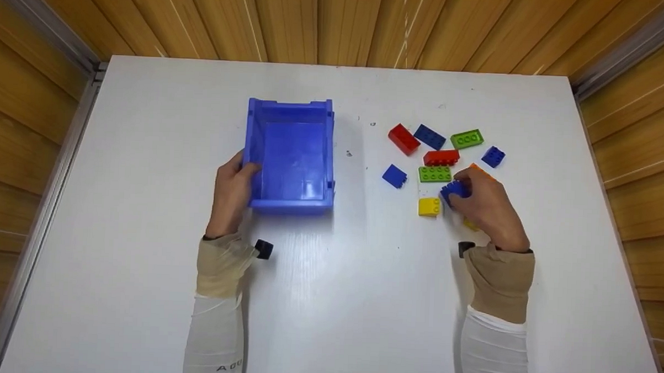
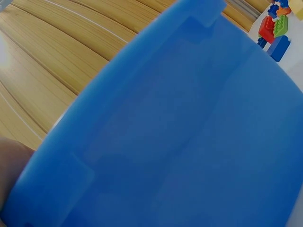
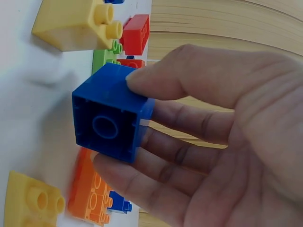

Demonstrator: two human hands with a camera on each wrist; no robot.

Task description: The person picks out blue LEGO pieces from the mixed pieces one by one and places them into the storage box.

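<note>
Nearest, a white sleeve (image 1: 214, 337) carries partly legible lettering, "A GU". The right hand (image 1: 488, 208) has its grip pinched on a square blue brick (image 3: 111, 113): smooth hard plastic, hollow underside with a round tube, held just above the matte white tabletop (image 1: 143, 213). The left hand (image 1: 233, 191) has its grip curled over the near-left wall of a rectangular glossy blue bin (image 1: 291, 155). Beyond lie studded red, green, yellow and blue loose bricks (image 1: 435, 173).

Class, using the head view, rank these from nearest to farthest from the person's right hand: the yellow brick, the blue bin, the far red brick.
From the right hand:
1. yellow brick, just left of it
2. far red brick, up-left
3. blue bin, far left, by the left hand
</note>
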